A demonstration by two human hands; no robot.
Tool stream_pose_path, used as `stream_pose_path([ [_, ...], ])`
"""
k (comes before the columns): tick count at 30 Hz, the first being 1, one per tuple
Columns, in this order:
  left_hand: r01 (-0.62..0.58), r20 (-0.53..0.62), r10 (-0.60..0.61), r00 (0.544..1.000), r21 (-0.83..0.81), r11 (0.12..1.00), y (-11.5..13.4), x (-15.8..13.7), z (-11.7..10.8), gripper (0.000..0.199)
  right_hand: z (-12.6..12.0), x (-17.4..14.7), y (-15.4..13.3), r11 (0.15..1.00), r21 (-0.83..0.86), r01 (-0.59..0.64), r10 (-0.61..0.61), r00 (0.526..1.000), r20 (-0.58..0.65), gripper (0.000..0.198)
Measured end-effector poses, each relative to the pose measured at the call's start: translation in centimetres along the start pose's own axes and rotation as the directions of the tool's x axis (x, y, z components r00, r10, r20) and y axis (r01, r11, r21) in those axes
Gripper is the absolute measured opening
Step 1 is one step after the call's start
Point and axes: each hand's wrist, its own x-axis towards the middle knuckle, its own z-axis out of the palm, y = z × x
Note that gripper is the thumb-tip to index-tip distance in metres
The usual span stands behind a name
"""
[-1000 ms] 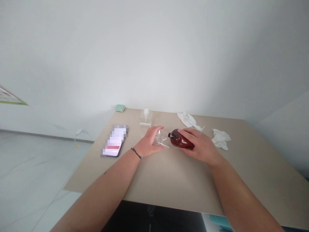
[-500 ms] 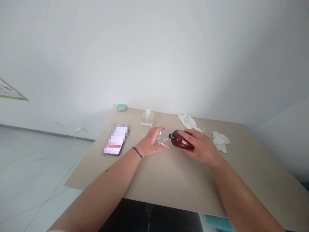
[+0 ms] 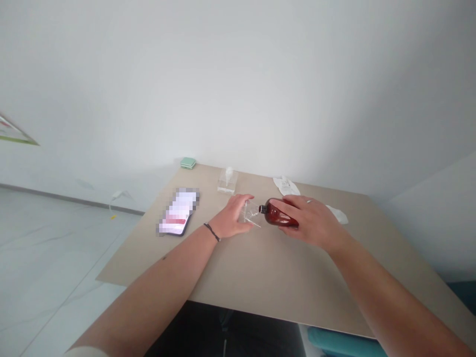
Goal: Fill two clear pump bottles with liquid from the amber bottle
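My left hand is curled around a clear, see-through container, thumb and fingers on opposite sides of it. Its exact kind is hard to make out, since the hand covers part of it. In my right hand is a dark red-brown bottle, tipped on its side and gripped around its body. The bottle's uncapped neck points left, right at the edge of the clear container. Whether the two touch, and whether any liquid flows, I cannot tell.
A clear square box with a white top stands behind my left hand. A phone lies at the left, and a small green case sits in the back corner. Crumpled white tissues lie behind my right hand, on the beige table.
The view has shifted slightly. My right hand has brought the bottle a little left, its neck closer to the clear container. My left hand keeps its hold almost unmoved.
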Motion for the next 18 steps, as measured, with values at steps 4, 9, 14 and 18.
stream_pose_path([
  [4,-0.003,-0.002,0.003,1.0,-0.011,1.0,0.2,0.1,-0.1,0.076,-0.4,0.2,0.2,0.999,-0.025,0.025,-0.025,1.0,0.011,0.064],
  [9,0.003,0.001,-0.003,1.0,-0.017,1.0,0.2,0.1,-0.1,0.077,-0.7,0.4,0.2,0.999,-0.032,0.038,-0.037,0.999,0.022,0.066],
  [14,0.0,0.01,0.0,1.0,-0.002,1.0,0.3,0.1,-0.1,0.076,-1.0,0.7,0.2,0.999,-0.031,0.033,-0.032,0.999,0.039,0.065],
  [18,0.001,0.014,-0.001,1.0,0.003,1.0,0.4,0.1,-0.2,0.076,-1.5,0.9,0.1,0.997,-0.055,0.059,-0.056,0.997,0.054,0.064],
])
